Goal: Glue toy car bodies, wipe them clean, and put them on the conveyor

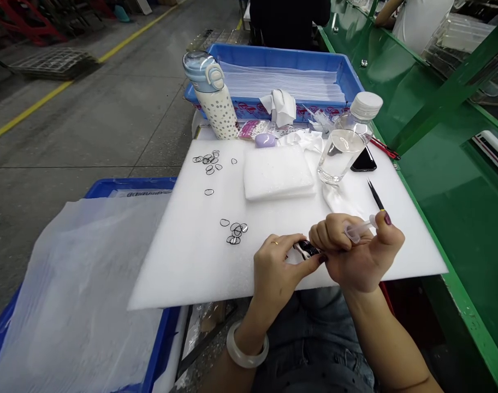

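Low in the middle of the frame, the left hand (279, 267) pinched a small dark part (307, 249) between thumb and fingertips, its fingers closed on it just above the near edge of the white foam sheet (183, 262) that covered the tabletop. The right hand (357, 256) met it from the right, fingers curled shut around a clear syringe-like dispenser (359, 229) and a pair of black tweezers (375, 197) whose tips pointed toward the upper right. The dark part sat between the two hands, touching both. Just left of them, a small cluster of thin black rings (235, 231) lay on the foam, and a second cluster of rings (209, 160) lay farther up toward the centre left. A thicker foam block (277, 172) rested in the middle of the sheet, with a clear plastic bottle (345, 143) tilted beside it on the right and a black phone (363, 161) behind that. A dotted flask (214, 98) stood at the upper centre in front of a blue tray (347, 73) of white sheets.
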A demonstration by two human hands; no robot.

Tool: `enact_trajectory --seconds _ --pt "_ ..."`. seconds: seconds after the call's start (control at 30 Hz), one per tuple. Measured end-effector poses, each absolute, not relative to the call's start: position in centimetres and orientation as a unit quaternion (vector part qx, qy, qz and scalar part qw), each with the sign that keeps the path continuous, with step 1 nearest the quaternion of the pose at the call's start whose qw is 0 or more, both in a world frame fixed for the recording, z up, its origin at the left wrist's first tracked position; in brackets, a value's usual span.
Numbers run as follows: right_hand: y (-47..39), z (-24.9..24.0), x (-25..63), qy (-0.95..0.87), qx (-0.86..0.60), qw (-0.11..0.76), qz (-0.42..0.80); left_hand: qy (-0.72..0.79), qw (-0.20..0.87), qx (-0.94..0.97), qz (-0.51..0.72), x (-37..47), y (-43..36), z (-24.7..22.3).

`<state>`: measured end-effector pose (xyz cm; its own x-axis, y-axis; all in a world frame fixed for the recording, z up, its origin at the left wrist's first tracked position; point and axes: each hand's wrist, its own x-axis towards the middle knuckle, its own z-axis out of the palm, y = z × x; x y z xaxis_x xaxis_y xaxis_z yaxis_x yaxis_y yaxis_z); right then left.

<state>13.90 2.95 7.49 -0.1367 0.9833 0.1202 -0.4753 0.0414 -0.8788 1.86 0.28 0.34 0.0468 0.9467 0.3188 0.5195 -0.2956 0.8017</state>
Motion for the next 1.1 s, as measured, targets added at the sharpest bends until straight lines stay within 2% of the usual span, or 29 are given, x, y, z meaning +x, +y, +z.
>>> enact_trajectory --seconds 0.13,0.3,0.47,0.5,0.6,0.77,0.87,0.97,1.03,1.1 --pt "2.5 7.4 13.9 -0.437 -0.319 0.578 0.611 0.541 0.257 0.679 0.425 1.9 0.3 0.4" --pt "1.9 8.8 14.2 -0.507 -0.324 0.526 0.601 0.534 0.250 0.684 0.429 1.8 0.3 0.4" --pt "8.4 8.7 12.0 -0.550 -0.295 0.630 0.462 0.498 0.253 0.720 0.412 1.2 -0.1 0.2" --pt "10.2 8.1 11.4 -0.567 -0.305 0.613 0.457 0.490 0.252 0.727 0.409 1.0 -0.2 0.1" --pt "13.6 6.7 11.1 -0.633 -0.373 0.492 0.466 0.470 0.246 0.743 0.408 0.6 -0.4 -0.2" --pt "11.3 6.2 16.5 -0.636 -0.473 0.529 0.302 0.482 0.193 0.757 0.397 1.1 -0.1 -1.0" --pt "10.2 5.1 20.1 -0.640 -0.647 0.395 0.121 0.497 0.173 0.754 0.392 1.6 -0.1 -1.0" --pt "10.6 3.3 21.5 -0.671 -0.698 0.249 0.013 0.484 0.197 0.745 0.414 1.2 -0.3 -0.4" --pt "10.9 2.7 21.8 -0.688 -0.681 0.247 0.024 0.487 0.198 0.735 0.429 -0.1 -0.2 0.1" --pt "11.0 2.5 22.2 -0.667 -0.678 0.300 0.073 0.528 0.162 0.713 0.431 -2.1 0.2 0.3"
